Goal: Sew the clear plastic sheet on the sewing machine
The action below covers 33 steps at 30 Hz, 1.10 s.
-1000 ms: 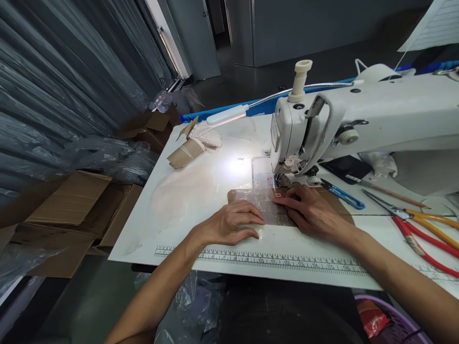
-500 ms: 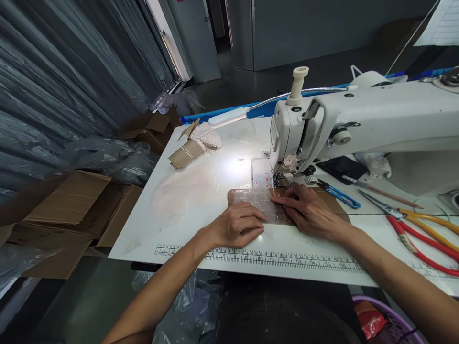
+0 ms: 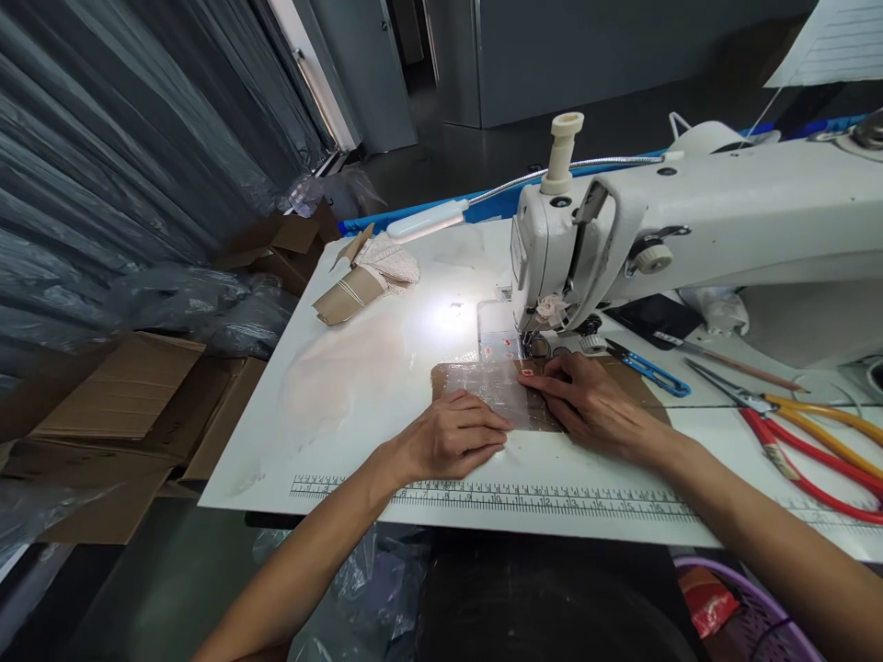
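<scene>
A clear plastic sheet with small red marks along its upper right lies over a brown piece of material, just in front of the needle area of a white sewing machine. My left hand rests on the lower left of the plastic, fingers stretched out and close together. From the right, my right hand lies on the brown piece; its index finger reaches to the plastic's right side by a red mark. Neither hand is wrapped round anything.
Blue thread snips, a pencil and scissors with red and orange handles lie at the right. A lamp lights the white table. A tied brown bundle lies at the back left; cardboard boxes stand beyond.
The whole view has shifted slightly, so most things appear a little further left. Both hands stay in nearly the same place on the plastic and the brown piece.
</scene>
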Available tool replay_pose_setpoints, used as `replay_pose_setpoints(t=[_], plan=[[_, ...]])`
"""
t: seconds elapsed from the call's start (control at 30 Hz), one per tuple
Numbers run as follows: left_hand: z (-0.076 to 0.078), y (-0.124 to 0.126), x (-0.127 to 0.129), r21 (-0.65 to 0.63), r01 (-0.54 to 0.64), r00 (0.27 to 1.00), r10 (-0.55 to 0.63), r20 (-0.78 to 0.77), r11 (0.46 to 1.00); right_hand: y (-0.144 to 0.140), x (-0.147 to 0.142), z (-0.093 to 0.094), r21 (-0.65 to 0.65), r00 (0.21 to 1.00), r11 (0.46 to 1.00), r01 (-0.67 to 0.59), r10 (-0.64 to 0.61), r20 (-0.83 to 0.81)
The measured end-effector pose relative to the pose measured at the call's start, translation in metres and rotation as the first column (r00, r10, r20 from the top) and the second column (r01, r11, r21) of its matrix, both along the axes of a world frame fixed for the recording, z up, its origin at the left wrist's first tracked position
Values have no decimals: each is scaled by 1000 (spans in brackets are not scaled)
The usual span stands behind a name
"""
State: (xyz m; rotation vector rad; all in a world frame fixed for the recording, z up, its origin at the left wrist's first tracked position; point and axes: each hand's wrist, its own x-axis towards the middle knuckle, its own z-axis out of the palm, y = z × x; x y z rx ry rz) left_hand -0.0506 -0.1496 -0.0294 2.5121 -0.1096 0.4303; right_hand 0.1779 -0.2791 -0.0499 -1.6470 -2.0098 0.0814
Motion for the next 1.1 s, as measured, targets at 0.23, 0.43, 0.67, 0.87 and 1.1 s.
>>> replay_pose_setpoints(t=[0.23,0.43,0.67,0.87,1.1], plan=[[-3,1,1,5,7,1000,-7,15,1000,-7,2,15,-86,997,993,-75,73,-27],[0,0,-2,-34,-1,1000,1,11,999,-7,2,14,-115,995,989,-91,95,36],[20,15,19,-17,-253,959,253,127,967,-7,1,13,-99,993,990,-97,102,50],[17,22,54,517,-143,975,210,-73,844,-8,-1,12,-78,992,993,-84,91,86],[8,39,71,588,-130,975,209,-68,798,-4,-2,8,28,999,999,27,-28,18]])
